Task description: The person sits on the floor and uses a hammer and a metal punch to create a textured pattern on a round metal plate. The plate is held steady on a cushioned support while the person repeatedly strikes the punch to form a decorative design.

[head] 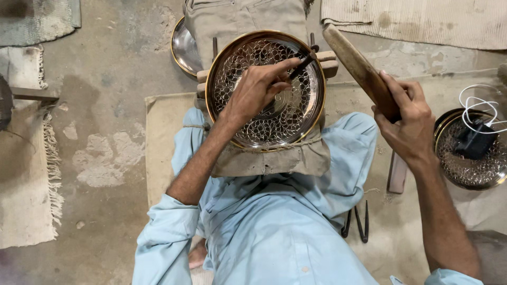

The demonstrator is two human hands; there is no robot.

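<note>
Two hands at an engraved metal plate: left pinches a thin dark tool, right grips a wooden mallet.

Obs.: the left hand (259, 87) is closed round a thin dark chisel (302, 65), fingers pinched tight, index finger lying along it; the tip meets the round engraved plate (265, 88) near its upper right rim. The plate lies flat on a cloth-covered block (269, 158) over the person's lap, a wooden bar (328, 62) showing just behind it. The right hand (407, 119) is wrapped fully shut on the handle end of a wooden mallet (359, 66), held tilted above and right of the plate, not touching it. A second patterned dish (467, 169) sits far right on the floor with a black charger and white cable (478, 134) in it. Dark pincers (358, 224) lie on the mat by the right forearm.
</note>
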